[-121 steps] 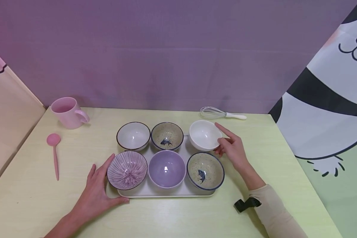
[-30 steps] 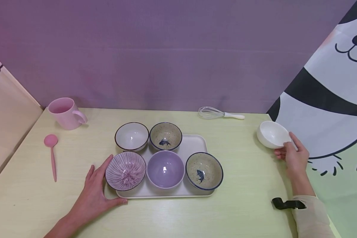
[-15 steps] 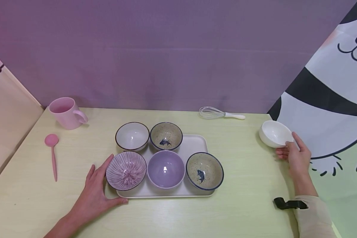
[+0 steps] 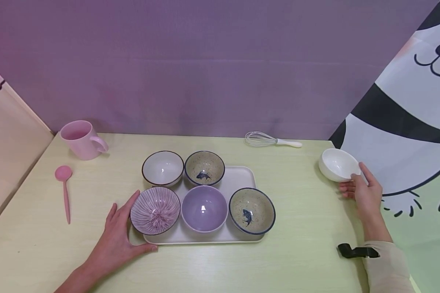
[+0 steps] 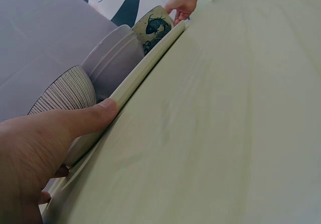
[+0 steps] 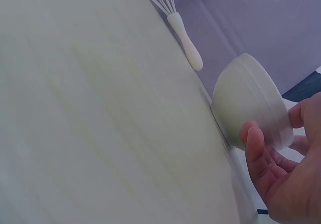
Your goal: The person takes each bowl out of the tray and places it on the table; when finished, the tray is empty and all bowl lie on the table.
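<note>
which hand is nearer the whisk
Right. The right hand, holding the white bowl, is to the right of the whisk and nearer the person; the left hand is farther away, at the tray's near left corner.

White bowl (image 4: 339, 165) held apart from the tray (image 4: 242, 177)

The plain, smooth white bowl is pinched by the right grip (image 4: 366, 197), its mouth upward, toward the right end of the surface (image 4: 304, 195); contact beneath its base cannot be made out. The pale rectangular tray is touched along its near edge by the left grip (image 4: 115, 232), beside which the purple-striped bowl (image 4: 155, 211) is set upright.
</note>
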`<state>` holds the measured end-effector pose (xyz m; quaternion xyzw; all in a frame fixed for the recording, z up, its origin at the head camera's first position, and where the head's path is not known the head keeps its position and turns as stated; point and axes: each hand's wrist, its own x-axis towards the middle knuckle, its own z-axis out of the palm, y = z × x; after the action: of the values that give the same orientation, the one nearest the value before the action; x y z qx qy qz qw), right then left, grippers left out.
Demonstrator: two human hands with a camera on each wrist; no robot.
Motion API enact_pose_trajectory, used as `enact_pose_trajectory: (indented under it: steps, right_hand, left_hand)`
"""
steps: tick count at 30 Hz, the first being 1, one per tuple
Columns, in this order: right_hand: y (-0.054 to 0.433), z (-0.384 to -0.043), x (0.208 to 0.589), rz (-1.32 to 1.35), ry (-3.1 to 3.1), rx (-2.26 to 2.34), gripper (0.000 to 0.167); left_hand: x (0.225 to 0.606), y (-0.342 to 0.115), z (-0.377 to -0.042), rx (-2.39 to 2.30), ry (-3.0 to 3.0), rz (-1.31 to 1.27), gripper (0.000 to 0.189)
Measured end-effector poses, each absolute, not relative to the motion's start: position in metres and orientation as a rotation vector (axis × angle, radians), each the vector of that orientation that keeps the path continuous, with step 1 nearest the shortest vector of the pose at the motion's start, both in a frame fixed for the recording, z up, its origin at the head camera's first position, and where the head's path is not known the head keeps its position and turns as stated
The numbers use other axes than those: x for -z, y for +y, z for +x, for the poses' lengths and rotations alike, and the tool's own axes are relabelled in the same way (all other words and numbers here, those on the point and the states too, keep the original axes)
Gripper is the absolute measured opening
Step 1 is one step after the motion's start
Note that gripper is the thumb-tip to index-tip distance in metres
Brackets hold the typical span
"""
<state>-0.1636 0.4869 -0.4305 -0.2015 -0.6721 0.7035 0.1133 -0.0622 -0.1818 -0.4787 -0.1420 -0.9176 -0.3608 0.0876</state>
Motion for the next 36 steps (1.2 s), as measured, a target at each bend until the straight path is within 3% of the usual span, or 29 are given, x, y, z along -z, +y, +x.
enact_pose_trajectory:
  steps: [36]
  right_hand:
    - [0.478, -0.152, 0.419, -0.674, -2.165, -1.792, 0.073]
  left_hand:
    - [0.481, -0.182, -0.063, 1.087, -2.700, -0.450, 0.151]
